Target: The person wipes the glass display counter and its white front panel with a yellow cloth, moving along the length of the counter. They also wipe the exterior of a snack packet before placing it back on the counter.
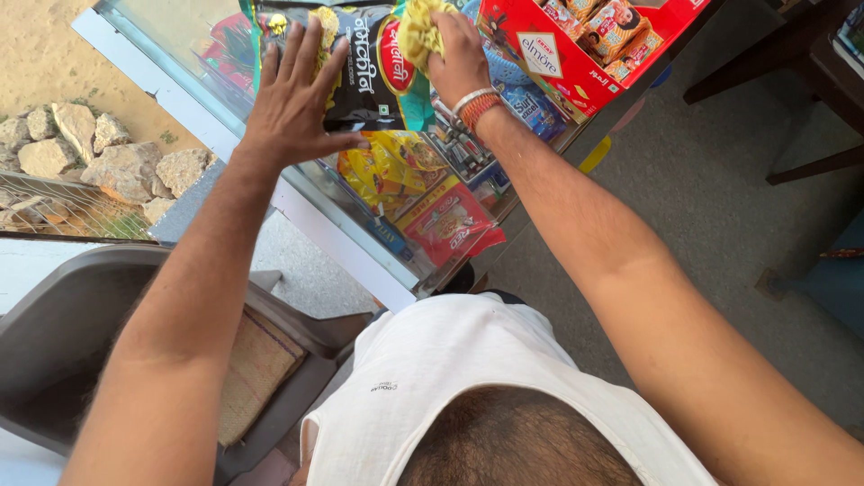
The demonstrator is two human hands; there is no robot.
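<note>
Rocks [99, 153] lie far off to the left of the glass counter [306, 202], on sandy ground. A grey chair [81, 333] stands near the counter, on the person's left side.

On top of the counter lies a dark snack bag [369, 76]. The left hand [292, 99] rests flat on the bag with its fingers spread wide, pressing and not gripping. Just to the right, the right hand [459, 58] is closed tight on a yellow cloth [418, 31] and pushes it against the bag. A white and orange band [477, 106] sits on that wrist.

The bag looks slippery. If the cloth pushes too hard, the bag could slide out from under the flat hand and slip off the counter. A hard push could also bump the box next to it.

Under the glass, inside the counter, sit yellow packets [391, 166], a red packet [450, 225] and some small things too tiny to tell. A big red box [576, 45] sits at the right end of the counter, and small snack packs [612, 27] show inside it.
</note>
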